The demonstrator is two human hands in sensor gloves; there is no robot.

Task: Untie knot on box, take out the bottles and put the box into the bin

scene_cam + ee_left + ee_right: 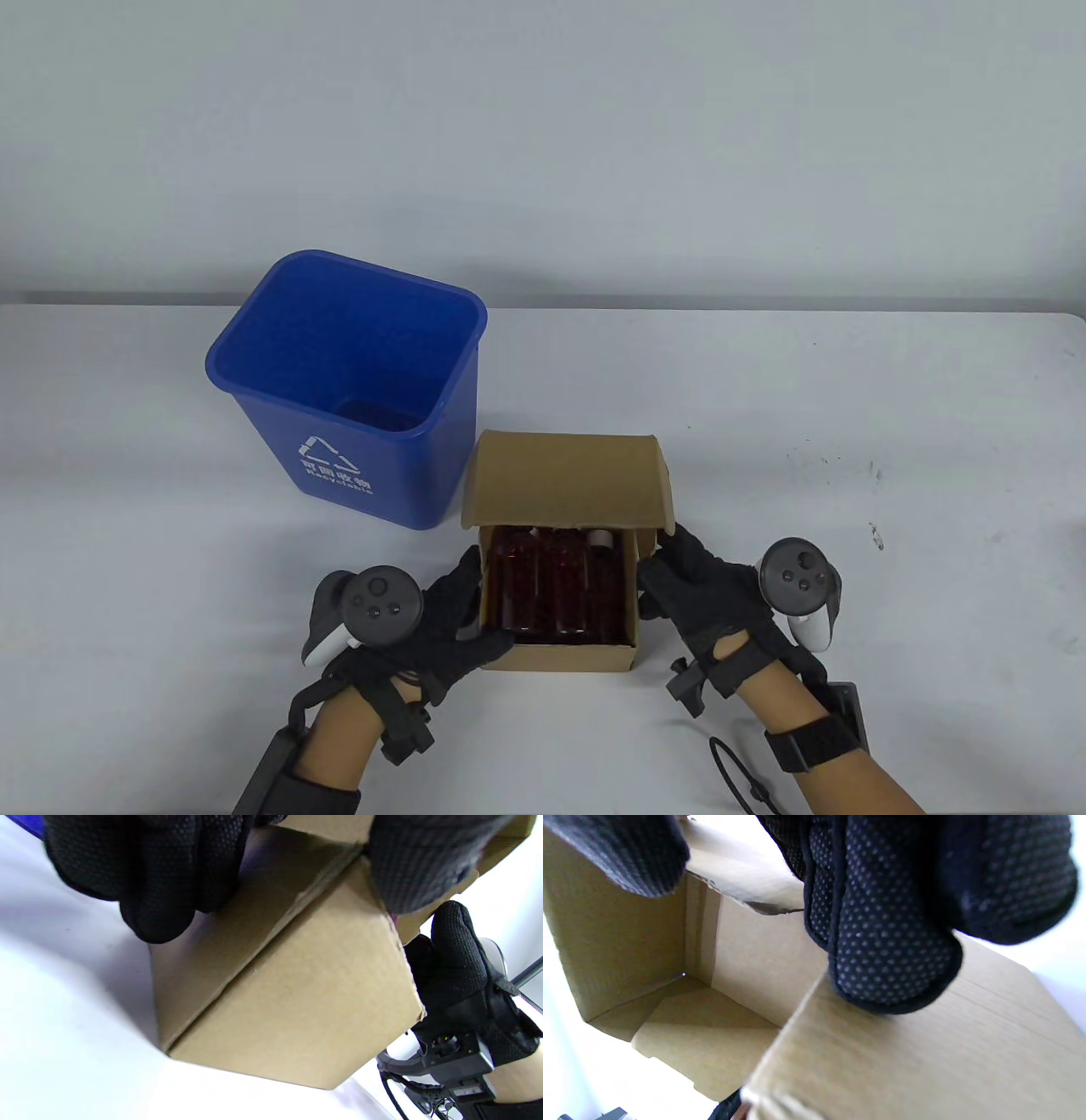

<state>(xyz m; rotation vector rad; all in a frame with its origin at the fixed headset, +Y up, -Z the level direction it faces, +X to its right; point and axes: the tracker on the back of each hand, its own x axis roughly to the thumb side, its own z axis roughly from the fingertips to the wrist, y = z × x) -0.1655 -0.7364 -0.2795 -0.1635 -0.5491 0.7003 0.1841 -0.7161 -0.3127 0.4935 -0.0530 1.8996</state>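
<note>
Cardboard box (556,654) sits on the desk (848,509) just right of the blue recycling bin (339,382), lid up, w/ dark red bottles (551,586) lying inside. Left hand (450,620) grips the box's left wall, fingers (157,899) curled on it; right hand (704,594) holds the right wall, fingers (891,955) pressed on cardboard.

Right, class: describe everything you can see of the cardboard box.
The cardboard box is plain brown corrugated card, standing on the white table just right of the blue bin. Its lid flap is raised at the back, showing dark red bottles lying inside. The left hand and right hand hold its sides.
</note>
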